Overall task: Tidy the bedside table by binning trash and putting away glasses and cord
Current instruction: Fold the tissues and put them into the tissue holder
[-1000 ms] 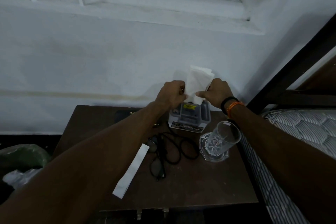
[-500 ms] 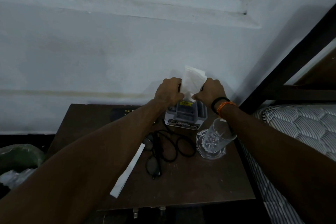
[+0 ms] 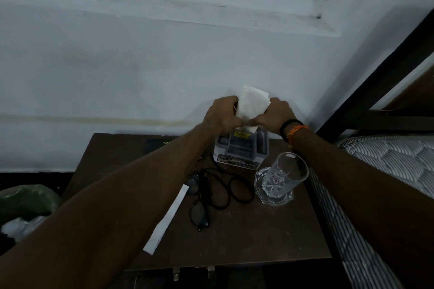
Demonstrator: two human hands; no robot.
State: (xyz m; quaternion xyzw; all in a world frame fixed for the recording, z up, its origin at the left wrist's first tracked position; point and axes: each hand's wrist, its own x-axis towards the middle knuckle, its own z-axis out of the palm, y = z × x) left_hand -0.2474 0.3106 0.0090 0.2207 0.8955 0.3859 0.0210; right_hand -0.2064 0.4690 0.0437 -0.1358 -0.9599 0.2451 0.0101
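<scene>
Both hands, left (image 3: 223, 115) and right (image 3: 273, 116), clamped together on white tissue (image 3: 252, 103) above grey organiser (image 3: 240, 150), not yet binned. On table (image 3: 270, 237) still waiting: black cord (image 3: 231, 189), glasses (image 3: 199, 212), paper strip (image 3: 168, 217), tumbler (image 3: 280, 179). Green bin bag (image 3: 25, 199) at left. Task seemingly barely begun.

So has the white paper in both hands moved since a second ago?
Yes. The white paper has sunk toward the grey organiser, and both hands, left hand and right hand, have closed in, bunching it.
</scene>
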